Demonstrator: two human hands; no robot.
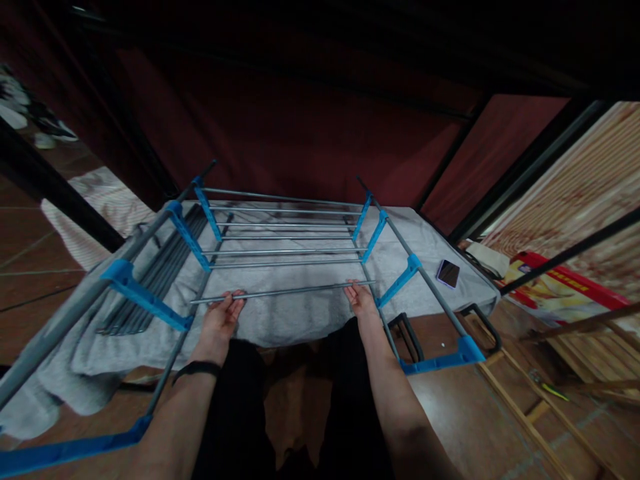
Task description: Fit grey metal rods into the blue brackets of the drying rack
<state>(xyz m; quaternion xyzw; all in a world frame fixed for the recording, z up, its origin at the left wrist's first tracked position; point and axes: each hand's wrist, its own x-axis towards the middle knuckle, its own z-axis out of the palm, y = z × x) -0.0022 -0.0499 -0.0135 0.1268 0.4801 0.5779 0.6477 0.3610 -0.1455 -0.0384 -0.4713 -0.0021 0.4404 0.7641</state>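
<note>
A thin grey metal rod [290,291] lies crosswise between my two hands. Near its left end, my left hand [225,315] has its fingers closed on it. My right hand [360,298] pinches the same rod close to its right end. Around the hands stands a rack frame of grey tubes [437,293] joined by blue plastic brackets [145,297]. Several crossbars [285,252] span the far brackets. The rod's ends are near the side tubes, but I cannot tell whether they touch the brackets.
A bundle of loose grey rods [155,280] rests at the left on a grey cloth-covered surface [295,317]. A phone [447,273] lies at the right. Beyond it are a red and yellow box [560,287] and a wooden frame [530,400] on the floor.
</note>
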